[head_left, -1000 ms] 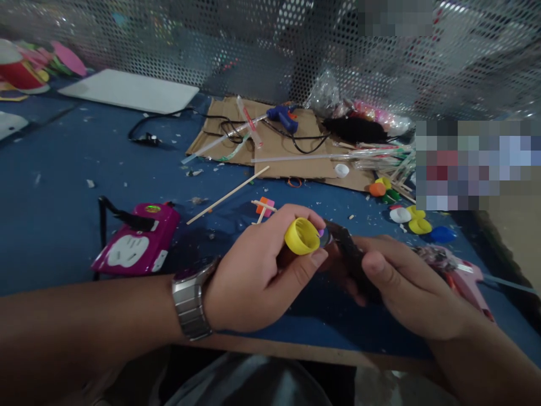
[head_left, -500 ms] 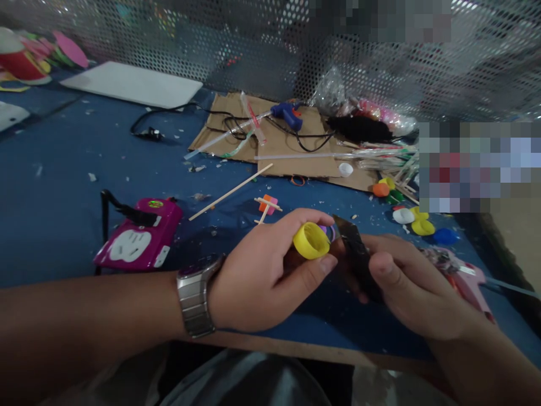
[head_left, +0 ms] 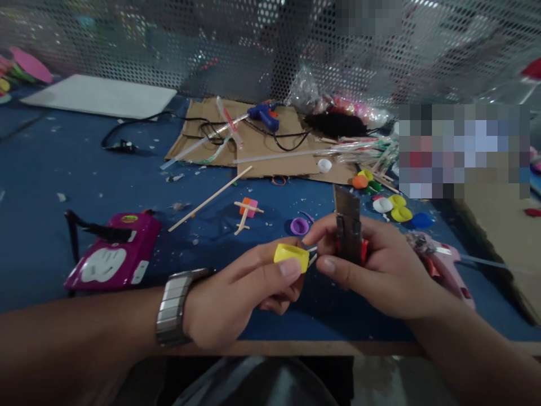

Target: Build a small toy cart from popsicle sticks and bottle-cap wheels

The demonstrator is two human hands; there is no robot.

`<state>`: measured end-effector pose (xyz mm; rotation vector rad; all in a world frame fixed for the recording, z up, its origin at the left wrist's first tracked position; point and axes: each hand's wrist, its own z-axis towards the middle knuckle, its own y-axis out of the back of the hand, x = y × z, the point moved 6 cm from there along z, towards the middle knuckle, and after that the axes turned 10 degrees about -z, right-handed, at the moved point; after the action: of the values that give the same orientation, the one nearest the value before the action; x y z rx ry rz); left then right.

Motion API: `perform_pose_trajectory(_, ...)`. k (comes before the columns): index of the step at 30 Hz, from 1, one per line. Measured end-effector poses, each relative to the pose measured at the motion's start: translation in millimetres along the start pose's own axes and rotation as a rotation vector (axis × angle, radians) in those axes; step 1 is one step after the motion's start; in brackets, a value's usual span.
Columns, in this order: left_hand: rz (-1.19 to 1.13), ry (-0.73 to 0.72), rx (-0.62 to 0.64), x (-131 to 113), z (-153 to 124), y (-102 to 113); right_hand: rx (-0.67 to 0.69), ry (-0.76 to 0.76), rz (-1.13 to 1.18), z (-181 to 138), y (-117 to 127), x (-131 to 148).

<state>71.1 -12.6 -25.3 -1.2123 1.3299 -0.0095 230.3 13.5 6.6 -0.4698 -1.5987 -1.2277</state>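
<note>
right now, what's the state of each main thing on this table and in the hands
yellow cap: pinched in the left hand
cutter: in the right hand, blade out
purple cap: on the table, open side up
blue glue gun: lying on the cardboard
black plug: on the table, unplugged
pink glue gun: lying on the table
magenta device: on or off unclear

Left grip (head_left: 249, 285) and right grip (head_left: 384, 279) close together, both curled closed

The left forearm (head_left: 84, 327) reaches in nearly level from the left, its thumb (head_left: 270, 279) laid forward above curled fingers (head_left: 279, 305). The right forearm (head_left: 473, 341) slants up from the lower right, with thumb and index finger (head_left: 320, 226) pointing left.
</note>
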Motion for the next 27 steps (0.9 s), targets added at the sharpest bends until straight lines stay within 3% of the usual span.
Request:
perform_pose_trajectory(4, 0.023, 0.025, 0.073, 4.5, -0.4, -2.1, 0.023, 0.050, 0.009, 2.0, -3.1, 5.6)
perform_pose_trajectory(10, 0.033, 0.023, 0.034, 6.4, 2.7, 2.2, 0.000, 0.104, 0.029, 4.1, -3.0, 10.8)
perform_pose_trajectory(17, 0.156, -0.089, -0.017, -2.0, 5.5, 5.9, 0.012, 0.055, 0.054, 4.7, -3.4, 9.1)
perform_pose_trajectory(27, 0.294, -0.127, -0.051, -1.6, 8.9, 9.5, -0.003, -0.043, 0.065, 6.2, -5.4, 4.0)
